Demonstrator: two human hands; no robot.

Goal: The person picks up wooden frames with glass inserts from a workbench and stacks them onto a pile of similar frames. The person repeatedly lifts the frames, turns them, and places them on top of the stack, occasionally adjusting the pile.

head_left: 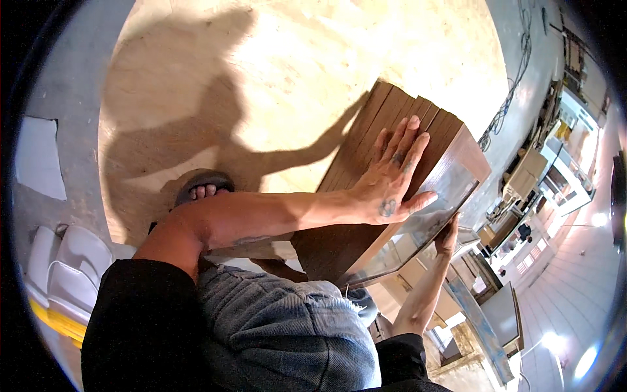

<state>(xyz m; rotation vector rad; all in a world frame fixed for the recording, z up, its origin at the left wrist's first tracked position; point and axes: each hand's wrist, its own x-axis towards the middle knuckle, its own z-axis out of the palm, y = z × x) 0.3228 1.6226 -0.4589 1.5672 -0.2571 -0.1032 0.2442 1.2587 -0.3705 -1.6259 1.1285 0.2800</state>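
A thick stack of brown wood-framed panels stands on edge in front of me, its layered sides facing up. The outermost panel has a shiny glass face turned to the right. My left hand lies across the layered edges, fingers spread and flat, thumb pointing toward the glass side. On the right, my right hand is at the outer edge of the glass-faced panel with its fingers against the rim; part of this hand is hidden. Behind the stack, its lower end is near my knees.
Under the stack lies a large light plywood sheet, with my sandalled foot on it. White chairs stand at the left, near a white sheet. Dark cables run along the floor. Workbenches and boards crowd the right.
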